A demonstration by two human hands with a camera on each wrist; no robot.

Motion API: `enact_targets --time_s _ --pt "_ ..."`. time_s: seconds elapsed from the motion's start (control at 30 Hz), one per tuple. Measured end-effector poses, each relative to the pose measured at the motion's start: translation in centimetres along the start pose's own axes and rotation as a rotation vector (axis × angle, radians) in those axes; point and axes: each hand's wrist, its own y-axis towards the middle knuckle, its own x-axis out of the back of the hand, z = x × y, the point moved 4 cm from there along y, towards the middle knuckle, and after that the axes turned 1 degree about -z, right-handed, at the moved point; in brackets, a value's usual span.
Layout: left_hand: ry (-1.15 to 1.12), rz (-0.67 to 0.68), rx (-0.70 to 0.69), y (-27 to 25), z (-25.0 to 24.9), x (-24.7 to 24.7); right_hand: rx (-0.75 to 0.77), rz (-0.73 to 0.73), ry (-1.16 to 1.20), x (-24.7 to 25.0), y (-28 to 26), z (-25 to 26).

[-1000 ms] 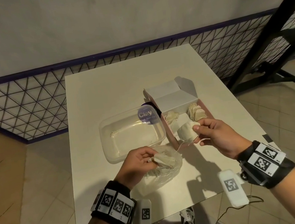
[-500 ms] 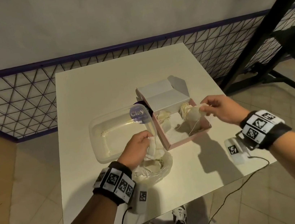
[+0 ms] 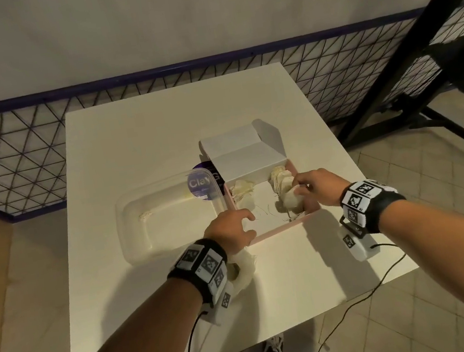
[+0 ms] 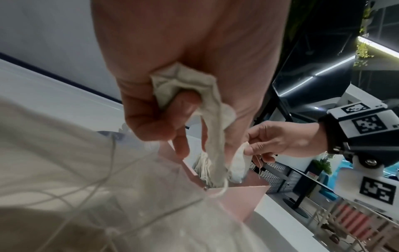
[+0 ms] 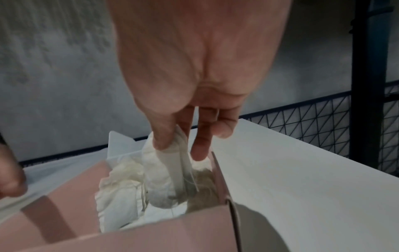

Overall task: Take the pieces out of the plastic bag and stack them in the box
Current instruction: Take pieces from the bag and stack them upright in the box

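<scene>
A pink box (image 3: 280, 230) with its white lid folded back stands mid-table and holds two small stacks of white stringed pieces (image 3: 241, 189). My right hand (image 3: 301, 193) reaches into the box's right side. Its thumb and finger pinch a white piece (image 5: 164, 163) low against the right stack. My left hand (image 3: 243, 225) hovers over the box's near left corner and grips a crumpled white piece (image 4: 194, 95), hidden in the head view. The plastic bag (image 3: 241, 273) lies on the table under my left wrist, with more pieces and strings inside (image 4: 86, 196).
A clear plastic tub (image 3: 154, 225) sits left of the box, a purple "Clay" lid (image 3: 200, 183) behind its far corner. The white table (image 3: 158, 126) is backed by a wire fence (image 3: 13, 153). A black stand (image 3: 417, 60) rises on the right. Cables hang off the near edge.
My right hand carried its piece from in front of the box down into the box's right side. My left hand left the bag with a piece and moved up to the box's near left corner.
</scene>
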Motion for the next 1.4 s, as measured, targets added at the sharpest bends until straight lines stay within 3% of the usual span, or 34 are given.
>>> enact_targets --time_s 0.27,0.53,0.6,0.7,0.77,0.83,0.93,1.03,1.1,1.2,1.27,1.3,1.4 --pt "0.065 -0.041 -0.027 1.2 0.6 -0.7 -0.077 0.297 -0.237 -1.7 0.8 -0.6" --pt "0.090 -0.068 -0.035 1.9 1.2 -1.6 -0.082 0.365 -0.357 -2.3 0.8 0.0" --pt "0.073 -0.078 -0.033 2.0 1.3 -1.5 -0.040 0.280 -0.493 -1.5 0.6 0.7" --pt "0.054 -0.063 -0.023 2.1 1.6 -1.7 0.140 0.134 -0.784 -1.5 0.0 2.7" --pt "0.053 -0.050 -0.016 2.2 1.8 -1.8 0.258 0.272 -0.903 -3.4 -0.3 3.1" --pt "0.041 -0.045 -0.010 2.2 2.1 -1.8 0.262 0.414 -0.996 -5.0 -0.3 2.5" --pt "0.027 -0.043 -0.001 2.2 2.3 -1.9 0.356 0.238 -0.981 -4.2 -0.1 3.6" --pt "-0.037 -0.046 -0.034 1.9 2.0 -1.4 0.186 0.424 -0.978 -3.8 -0.3 3.0" --pt "-0.198 -0.111 -0.109 1.3 1.7 -0.3 0.209 0.345 -0.844 -3.2 -0.5 3.9" --pt "-0.504 -0.220 -0.160 0.0 1.2 2.2 0.165 0.078 -0.244 -1.8 -0.9 6.4" --pt "-0.668 -0.199 -0.108 -0.7 1.1 3.3 0.103 0.057 0.274 -1.8 -2.0 8.9" --pt "-0.738 -0.180 -0.084 -0.8 1.3 3.5 0.088 0.072 0.425 -2.0 -2.6 10.4" --pt "-0.894 -0.123 -0.050 -1.0 1.5 3.5 0.027 0.134 0.636 -3.4 -3.7 13.6"
